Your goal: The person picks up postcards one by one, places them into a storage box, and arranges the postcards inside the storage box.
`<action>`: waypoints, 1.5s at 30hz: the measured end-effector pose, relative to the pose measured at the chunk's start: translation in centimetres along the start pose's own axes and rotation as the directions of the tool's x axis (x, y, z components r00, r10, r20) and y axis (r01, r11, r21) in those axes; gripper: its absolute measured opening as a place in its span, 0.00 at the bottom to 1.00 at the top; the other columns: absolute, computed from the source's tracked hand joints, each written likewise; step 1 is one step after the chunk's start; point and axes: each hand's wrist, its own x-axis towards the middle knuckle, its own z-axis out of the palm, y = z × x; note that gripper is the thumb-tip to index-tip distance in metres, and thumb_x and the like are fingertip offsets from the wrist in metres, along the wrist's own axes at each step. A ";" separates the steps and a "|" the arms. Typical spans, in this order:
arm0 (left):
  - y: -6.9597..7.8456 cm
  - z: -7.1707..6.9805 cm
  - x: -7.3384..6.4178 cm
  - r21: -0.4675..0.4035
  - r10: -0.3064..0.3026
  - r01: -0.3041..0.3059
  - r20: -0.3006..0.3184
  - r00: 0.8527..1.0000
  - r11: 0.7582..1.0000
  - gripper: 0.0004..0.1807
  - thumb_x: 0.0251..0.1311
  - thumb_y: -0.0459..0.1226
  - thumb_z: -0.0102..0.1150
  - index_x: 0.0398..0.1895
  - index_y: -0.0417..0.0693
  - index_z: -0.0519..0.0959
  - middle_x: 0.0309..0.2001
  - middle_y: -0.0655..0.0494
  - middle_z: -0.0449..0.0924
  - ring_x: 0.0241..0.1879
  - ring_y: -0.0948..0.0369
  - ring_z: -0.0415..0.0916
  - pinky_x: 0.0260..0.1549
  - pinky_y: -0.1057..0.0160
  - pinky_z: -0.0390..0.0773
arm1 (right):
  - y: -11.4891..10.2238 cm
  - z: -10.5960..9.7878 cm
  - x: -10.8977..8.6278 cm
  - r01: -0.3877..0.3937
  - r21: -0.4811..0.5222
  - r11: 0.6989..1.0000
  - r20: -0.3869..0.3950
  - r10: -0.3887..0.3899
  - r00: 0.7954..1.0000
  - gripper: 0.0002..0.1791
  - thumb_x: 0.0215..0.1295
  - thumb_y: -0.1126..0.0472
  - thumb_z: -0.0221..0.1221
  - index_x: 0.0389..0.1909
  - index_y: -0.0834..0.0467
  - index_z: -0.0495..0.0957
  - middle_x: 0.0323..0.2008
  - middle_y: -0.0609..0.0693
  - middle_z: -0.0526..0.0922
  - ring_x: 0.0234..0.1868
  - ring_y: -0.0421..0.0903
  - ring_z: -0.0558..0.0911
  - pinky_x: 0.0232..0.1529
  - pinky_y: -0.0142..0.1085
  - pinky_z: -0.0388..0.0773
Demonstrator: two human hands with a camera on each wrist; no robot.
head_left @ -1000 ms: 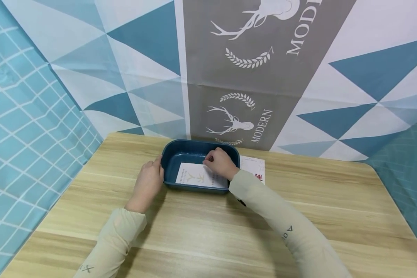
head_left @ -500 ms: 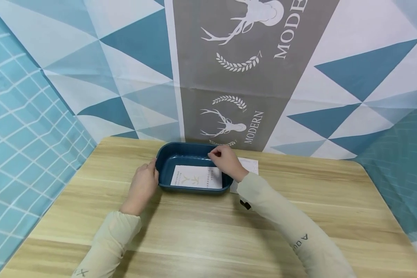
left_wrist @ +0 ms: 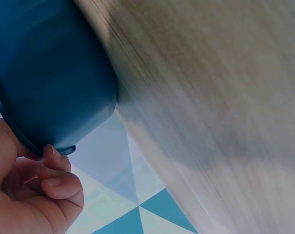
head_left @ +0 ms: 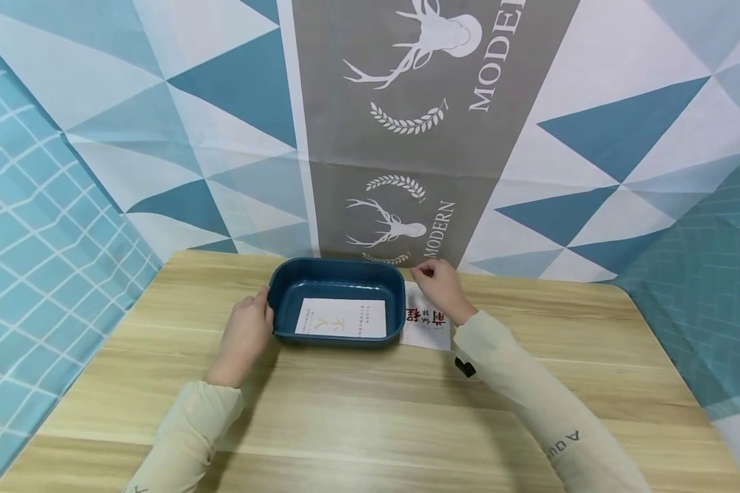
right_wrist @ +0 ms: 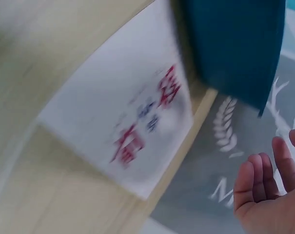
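A dark blue rectangular tray [head_left: 339,270] stands near the back edge of the table. Inside it lies a white card [head_left: 370,318] with gold and dark characters. My left hand [head_left: 244,335] holds the tray's left rim; in the left wrist view its fingertips [left_wrist: 54,156] curl at the rim. A second white card [head_left: 428,335], printed with red and dark characters, lies flat just right of the tray. Above that card's far part hovers my right hand [head_left: 442,291], fingers loosely bent. In the right wrist view that hand [right_wrist: 274,200] shows nothing between its fingers.
The wood-grain table [head_left: 345,411] extends to both sides and toward me. A patterned cloth wall [head_left: 358,103] rises directly behind the tray. Blue tiled cloth [head_left: 37,274] hangs along the left side. A small black object [head_left: 465,368] sits under my right wrist.
My right hand has moved right, from above the tray's interior to over the card outside it, uncovering more of both cards. My left hand stays on the tray's rim; the head view has shifted.
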 end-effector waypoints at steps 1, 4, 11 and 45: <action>0.0 0.0 0.0 0.002 0.002 -0.002 0.000 1.000 1.000 0.22 0.65 0.31 0.41 0.60 0.27 0.66 0.39 0.30 0.76 0.41 0.39 0.73 0.45 0.44 0.74 | 0.4 -0.2 -0.1 -0.006 0.001 1.000 -0.005 0.006 1.000 0.15 0.65 0.56 0.53 0.39 0.64 0.80 0.38 0.57 0.79 0.38 0.49 0.74 0.39 0.38 0.72; -0.1 -0.1 -0.1 0.005 -0.002 0.002 0.005 1.000 1.000 0.22 0.65 0.31 0.41 0.60 0.27 0.66 0.38 0.30 0.76 0.40 0.39 0.73 0.45 0.44 0.74 | 1.7 -0.8 -0.6 -0.008 0.008 1.000 -0.010 0.008 1.000 0.15 0.66 0.57 0.53 0.39 0.66 0.80 0.35 0.58 0.79 0.33 0.49 0.75 0.34 0.35 0.71; -0.4 -0.3 -0.3 0.000 -0.023 0.023 0.022 0.999 1.000 0.23 0.65 0.31 0.40 0.61 0.27 0.65 0.39 0.30 0.75 0.40 0.40 0.73 0.46 0.44 0.74 | 4.0 -2.0 -2.0 -0.086 0.019 0.996 0.000 0.086 0.996 0.15 0.67 0.58 0.52 0.40 0.67 0.78 0.33 0.57 0.79 0.28 0.45 0.73 0.31 0.32 0.69; 0.0 0.1 -0.1 0.005 0.028 -0.028 -0.024 0.999 1.000 0.21 0.64 0.30 0.40 0.58 0.25 0.68 0.35 0.30 0.76 0.37 0.39 0.73 0.41 0.43 0.73 | 5.2 -0.4 -3.1 -0.274 -0.243 0.930 0.103 0.306 0.946 0.32 0.58 0.44 0.60 0.05 0.52 0.54 0.07 0.42 0.52 0.12 0.38 0.52 0.15 0.30 0.51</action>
